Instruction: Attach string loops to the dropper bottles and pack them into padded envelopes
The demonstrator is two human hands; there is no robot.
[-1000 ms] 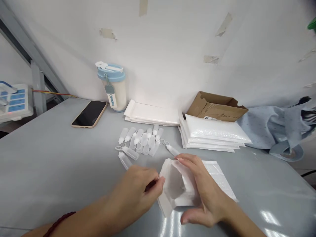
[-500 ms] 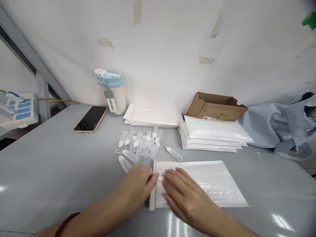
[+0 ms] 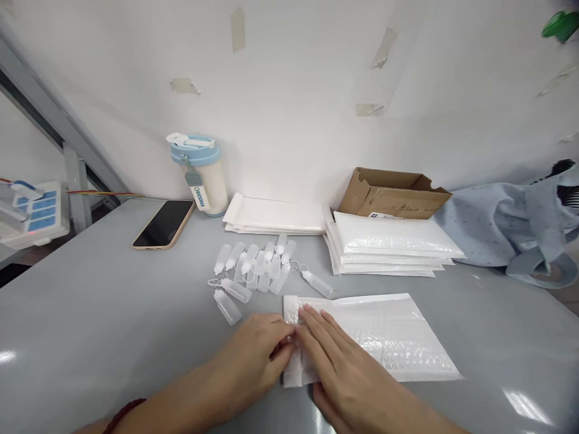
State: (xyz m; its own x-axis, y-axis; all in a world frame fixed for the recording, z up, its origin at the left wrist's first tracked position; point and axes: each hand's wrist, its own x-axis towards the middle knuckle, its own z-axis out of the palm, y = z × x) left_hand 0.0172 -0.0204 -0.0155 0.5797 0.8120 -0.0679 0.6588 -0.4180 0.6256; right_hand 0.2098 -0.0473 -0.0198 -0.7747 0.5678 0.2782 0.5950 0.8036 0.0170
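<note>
A white bubble mailer (image 3: pixel 398 337) lies flat on the grey table in front of me, with a bubbled strip along its left end. My left hand (image 3: pixel 260 349) is closed at that left end, its curled fingertips and thumb on the strip's edge. Pressed flat on the mailer just beside them is my right hand (image 3: pixel 344 367), its fingers stretched out and pointing up and left. Beyond my hands lies a cluster of small translucent squeeze bottles (image 3: pixel 260 265), some with loop caps. One bottle (image 3: pixel 227 306) rests close to my left hand.
Stacked white bubble mailers (image 3: pixel 393 241) stand at the back right before an open cardboard box (image 3: pixel 398 196). More mailers (image 3: pixel 280 214) lie by the wall. A phone (image 3: pixel 163 224) and a blue-lidded tumbler (image 3: pixel 203 181) are at the left. A light blue cloth bag (image 3: pixel 479 223) sits far right.
The flap strip at the mailer's left end has turned over to the right and shows its bubbled side. My left hand moved slightly right with it; the right hand's fingers drew closer together.
</note>
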